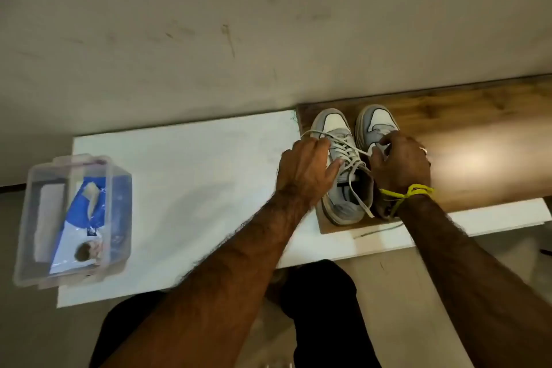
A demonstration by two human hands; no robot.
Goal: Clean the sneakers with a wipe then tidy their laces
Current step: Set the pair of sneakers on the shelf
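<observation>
Pale, scuffed wall (209, 24) fills the upper part of the view, and below it runs a white tabletop (194, 176) with a wood-grain board (478, 140) laid over its right portion. Two grey-and-white sneakers stand side by side on the near-left corner of that board, toes toward the wall. The left sneaker (343, 164) sits closest to the board's left edge; the right sneaker (377, 124) is just beside it, its rear half hidden behind the right hand.

The left hand (307, 169) rests over the left sneaker's outer side, fingers curled around one end of the lace (348, 149), which loops out past the knuckles. The right hand (398, 161) is closed in a pinch on the other end of that lace, drawn taut across the eyelets between both hands. A yellow cord (407, 193) is tied round the right wrist, and a ring shows on one finger.

Well to the left of the board, at the tabletop's edge, stands a clear plastic box (73, 218) holding a blue-and-white packet (80, 230); it is blurred.
</observation>
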